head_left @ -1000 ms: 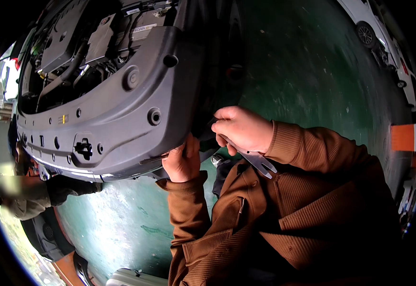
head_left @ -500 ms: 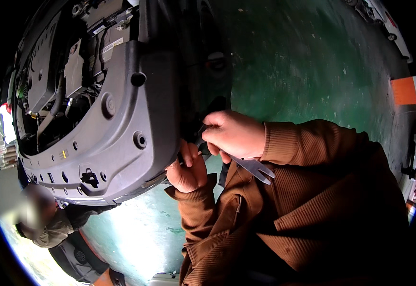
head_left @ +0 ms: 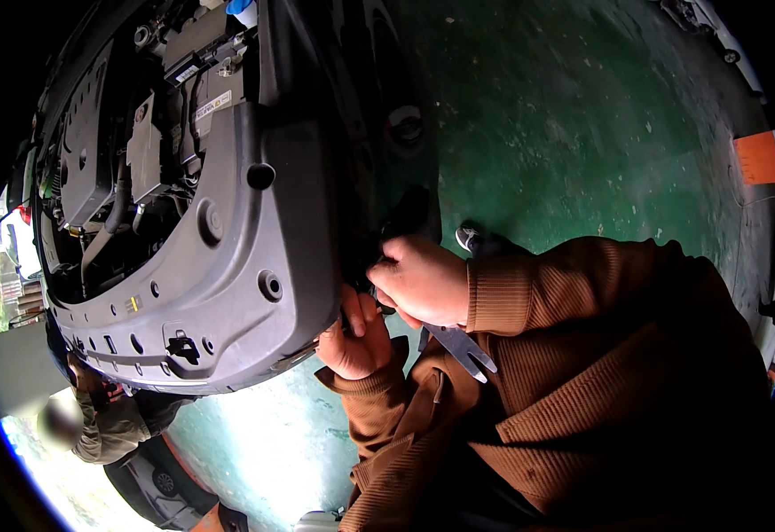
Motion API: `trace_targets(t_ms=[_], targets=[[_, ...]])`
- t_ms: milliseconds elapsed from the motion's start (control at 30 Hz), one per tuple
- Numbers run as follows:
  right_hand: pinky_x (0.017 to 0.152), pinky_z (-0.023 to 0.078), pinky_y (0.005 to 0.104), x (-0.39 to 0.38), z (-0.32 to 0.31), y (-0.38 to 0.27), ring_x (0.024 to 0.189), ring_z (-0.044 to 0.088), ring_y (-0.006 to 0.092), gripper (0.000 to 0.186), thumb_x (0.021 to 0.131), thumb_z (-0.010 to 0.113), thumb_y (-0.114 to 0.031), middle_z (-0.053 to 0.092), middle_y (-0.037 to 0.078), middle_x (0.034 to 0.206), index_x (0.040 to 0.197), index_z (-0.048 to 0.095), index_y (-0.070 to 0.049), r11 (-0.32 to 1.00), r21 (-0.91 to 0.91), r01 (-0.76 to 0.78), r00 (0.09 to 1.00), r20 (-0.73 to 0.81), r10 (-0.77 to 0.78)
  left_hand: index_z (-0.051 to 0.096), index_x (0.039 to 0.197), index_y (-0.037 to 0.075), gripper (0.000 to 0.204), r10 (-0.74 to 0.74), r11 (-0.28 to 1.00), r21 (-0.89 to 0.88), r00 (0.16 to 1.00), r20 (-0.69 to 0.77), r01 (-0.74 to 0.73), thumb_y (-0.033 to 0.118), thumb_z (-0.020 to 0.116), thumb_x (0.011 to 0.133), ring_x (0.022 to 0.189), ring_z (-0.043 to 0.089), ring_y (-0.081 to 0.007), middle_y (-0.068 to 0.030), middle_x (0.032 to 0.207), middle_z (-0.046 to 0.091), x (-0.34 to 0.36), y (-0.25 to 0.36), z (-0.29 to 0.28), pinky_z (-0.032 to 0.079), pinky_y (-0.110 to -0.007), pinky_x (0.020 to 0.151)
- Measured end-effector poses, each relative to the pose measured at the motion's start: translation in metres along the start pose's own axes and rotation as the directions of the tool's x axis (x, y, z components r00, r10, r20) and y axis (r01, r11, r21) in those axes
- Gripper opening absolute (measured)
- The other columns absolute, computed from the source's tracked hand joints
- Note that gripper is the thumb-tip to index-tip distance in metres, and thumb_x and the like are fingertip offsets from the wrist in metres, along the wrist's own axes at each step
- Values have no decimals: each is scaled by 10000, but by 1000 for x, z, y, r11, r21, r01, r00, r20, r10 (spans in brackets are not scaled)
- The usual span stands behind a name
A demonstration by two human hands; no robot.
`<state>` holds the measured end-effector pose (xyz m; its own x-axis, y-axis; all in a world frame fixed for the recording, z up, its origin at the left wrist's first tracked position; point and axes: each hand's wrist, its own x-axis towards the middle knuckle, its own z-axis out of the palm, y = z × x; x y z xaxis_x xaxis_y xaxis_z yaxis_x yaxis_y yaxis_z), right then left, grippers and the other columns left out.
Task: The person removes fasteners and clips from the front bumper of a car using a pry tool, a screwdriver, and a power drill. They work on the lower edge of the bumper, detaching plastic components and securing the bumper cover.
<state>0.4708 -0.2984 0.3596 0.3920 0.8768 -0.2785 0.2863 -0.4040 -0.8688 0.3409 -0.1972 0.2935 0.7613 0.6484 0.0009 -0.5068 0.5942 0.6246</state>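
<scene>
At the corner of the grey front panel [head_left: 236, 312], the right hand [head_left: 424, 282] wraps its fingers round a forked tool [head_left: 460, 348], other end hidden; the left hand [head_left: 357, 346] curls by the shadowed edge, its hold seemingly impossible to tell. Green floor [head_left: 574, 151] spreads rightward.

The floor [head_left: 574, 133] is green, scuffed and flecked with pale specks to the right of the car with the exposed engine bay [head_left: 245, 239], and washed by a bright glare just beyond that car's front edge. Just beside the car's near corner, a dark shoe [head_left: 466, 238] with a white edge rests on it. Well apart to the car's right, a white car [head_left: 742, 66] stands on the floor, its wheel [head_left: 730, 55] partly in shadow
</scene>
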Motion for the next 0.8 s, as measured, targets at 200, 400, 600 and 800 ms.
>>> trace_targets(t_ms=[200,400,600,800], targets=[[367,422,339,4,11,2,394,550,178,283,980,508,-132,593,119,621,759,497,45,968,250,4,997,-73,15,599,1069,82,148,-14,1000,17,999,-50,15,158,636,948,558,320,-77,8,768,485,-1,16,13,280,-258,531],[382,452,335,9,-23,-10,430,582,170,280,984,513,-128,619,124,655,756,492,35,959,266,-100,995,48,90,605,1036,82,132,-66,996,54,996,-60,69,152,647,932,568,345,-76,16,819,526,2,18,10,272,-248,540],[428,475,342,26,-55,7,462,600,196,267,986,520,-130,610,115,642,804,519,65,983,82,-162,934,335,126,615,1011,78,138,-18,996,86,998,-65,24,171,657,918,585,361,-76,20,818,523,1,17,8,268,-251,544],[482,528,391,48,-90,2,513,655,248,312,992,500,-160,640,161,668,825,536,101,985,-28,-172,847,507,162,612,1009,62,94,-18,983,177,991,-134,41,104,614,924,563,366,-101,-12,808,525,2,8,13,279,-258,534]])
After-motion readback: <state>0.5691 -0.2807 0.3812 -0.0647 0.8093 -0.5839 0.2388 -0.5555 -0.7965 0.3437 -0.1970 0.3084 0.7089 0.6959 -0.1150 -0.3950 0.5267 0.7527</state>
